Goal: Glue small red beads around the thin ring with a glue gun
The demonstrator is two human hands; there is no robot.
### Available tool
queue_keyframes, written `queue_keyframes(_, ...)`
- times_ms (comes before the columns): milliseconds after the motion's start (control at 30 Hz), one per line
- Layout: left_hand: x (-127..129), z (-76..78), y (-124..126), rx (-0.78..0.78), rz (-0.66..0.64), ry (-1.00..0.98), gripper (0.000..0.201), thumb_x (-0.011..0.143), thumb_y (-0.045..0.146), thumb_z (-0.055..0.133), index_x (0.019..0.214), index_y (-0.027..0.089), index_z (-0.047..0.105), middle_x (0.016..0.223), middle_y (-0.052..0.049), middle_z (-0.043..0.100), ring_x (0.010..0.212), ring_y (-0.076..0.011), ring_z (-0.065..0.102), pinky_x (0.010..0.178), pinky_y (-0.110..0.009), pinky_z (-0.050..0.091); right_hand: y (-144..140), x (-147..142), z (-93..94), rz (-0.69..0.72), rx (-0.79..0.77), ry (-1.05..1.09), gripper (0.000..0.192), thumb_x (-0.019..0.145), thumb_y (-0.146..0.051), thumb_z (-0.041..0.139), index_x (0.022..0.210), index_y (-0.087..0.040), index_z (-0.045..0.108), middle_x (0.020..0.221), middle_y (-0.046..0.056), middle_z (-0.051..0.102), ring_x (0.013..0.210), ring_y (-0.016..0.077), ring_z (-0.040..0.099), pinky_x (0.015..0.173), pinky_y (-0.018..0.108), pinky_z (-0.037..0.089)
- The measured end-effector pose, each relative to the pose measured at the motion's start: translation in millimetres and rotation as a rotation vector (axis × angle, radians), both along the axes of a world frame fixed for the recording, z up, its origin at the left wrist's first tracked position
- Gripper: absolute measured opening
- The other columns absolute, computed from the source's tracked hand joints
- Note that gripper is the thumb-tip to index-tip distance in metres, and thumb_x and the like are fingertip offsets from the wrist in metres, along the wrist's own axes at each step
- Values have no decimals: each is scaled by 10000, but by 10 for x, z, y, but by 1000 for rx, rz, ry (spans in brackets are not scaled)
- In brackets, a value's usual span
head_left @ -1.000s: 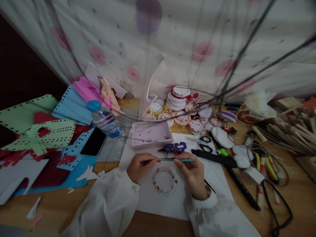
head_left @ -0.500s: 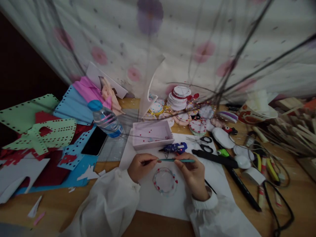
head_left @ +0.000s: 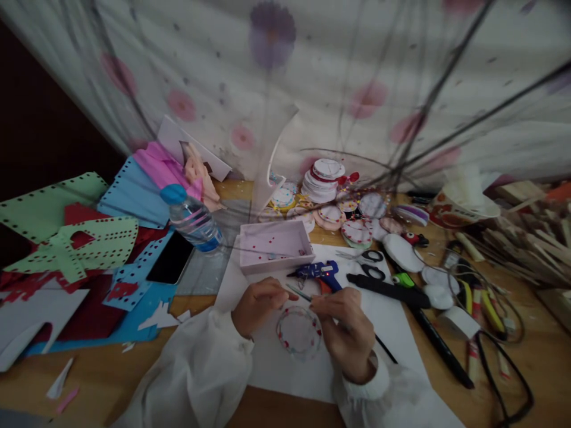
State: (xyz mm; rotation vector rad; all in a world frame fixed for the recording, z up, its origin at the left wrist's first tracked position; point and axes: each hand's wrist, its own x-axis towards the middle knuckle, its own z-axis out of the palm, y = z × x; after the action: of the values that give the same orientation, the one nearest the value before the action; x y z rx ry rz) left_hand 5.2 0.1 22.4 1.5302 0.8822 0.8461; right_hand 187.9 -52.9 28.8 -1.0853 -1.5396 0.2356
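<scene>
My right hand [head_left: 345, 327] is closed round a slim teal stick-like tool [head_left: 298, 292], whose tapered tip points left. Whether it is tweezers or a pencil I cannot make out. Facing that tip, my left hand [head_left: 261, 304] has its fingers curled and pinched; anything between them is too small to name. Just below the hands, a round clear ring with red and pale blue beads [head_left: 298, 330] lies on white paper [head_left: 285, 377]. Behind them rests a blue glue gun [head_left: 322, 271] with a small red light, beside a shallow pinkish box [head_left: 276, 261] holding tiny red pieces.
Black-handled scissors [head_left: 372, 255] and a thick black bar [head_left: 386, 288] lie to the right. A water bottle [head_left: 191, 217], a phone [head_left: 171, 257] and coloured sheets [head_left: 102, 238] are at left. Decorated discs [head_left: 330, 217] pile up behind; a cable [head_left: 486, 368] loops at right.
My right hand has turned and moved slightly down, tilting the teal tool from nearly level to slanted, its tip up and left. My left hand stays almost in place.
</scene>
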Motion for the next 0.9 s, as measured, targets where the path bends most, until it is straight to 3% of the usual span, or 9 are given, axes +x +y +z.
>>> queue_keyframes(133,-6,11,-11,-136,-41,-46,492,829,503,528,499,141,566,532,15,434,553,-114,424,569,-254,343,-51,-39,-4,82,82,-271,367,751,-45,606,975,-330,660,837,-30,738,616,136,614,684,366,362)
queue_keyframes(267,3,-20,-22,-367,43,-101,331,798,391,577,598,136,647,530,15,486,543,-115,445,539,-242,329,-58,-20,-72,232,46,-374,450,748,-78,588,1113,-341,606,983,-14,725,727,172,622,725,381,381)
queue_keyframes(367,-4,-36,-3,-412,170,-129,263,773,332,566,611,146,657,533,18,509,531,-113,447,525,-238,326,-13,42,-69,298,-16,-331,470,746,-69,534,1157,-293,565,1046,34,682,848,211,607,751,393,415)
queue_keyframes(467,-37,-30,39,-339,254,-50,242,730,279,548,530,153,601,493,33,452,501,-102,396,509,-235,296,65,142,-74,5,-68,-288,379,779,-93,521,1128,-237,549,996,80,629,906,237,566,776,401,426)
queue_keyframes(533,-60,-32,63,-264,237,-13,234,704,239,523,489,157,560,502,28,454,524,-107,408,532,-238,307,115,206,-120,-236,-127,-333,262,799,-168,548,1060,-196,550,949,101,592,887,253,538,769,410,426)
queue_keyframes(600,-73,-50,75,-198,188,4,232,686,209,498,460,161,524,509,24,450,545,-113,422,554,-241,321,145,244,-196,-386,-216,-448,238,791,-282,584,996,-166,545,917,116,569,864,273,517,757,424,425)
queue_keyframes(767,-76,-115,74,-127,108,19,249,687,194,478,439,169,473,502,30,410,539,-113,414,545,-245,313,153,240,-356,-489,-422,-647,367,754,-405,597,963,-109,543,905,150,560,856,298,511,755,442,438)
queue_keyframes(900,-79,-107,72,-115,86,11,245,691,202,486,448,168,476,512,31,402,544,-115,410,548,-251,307,162,256,-364,-454,-490,-562,351,749,-405,592,953,-123,542,861,133,580,826,285,550,738,420,462)
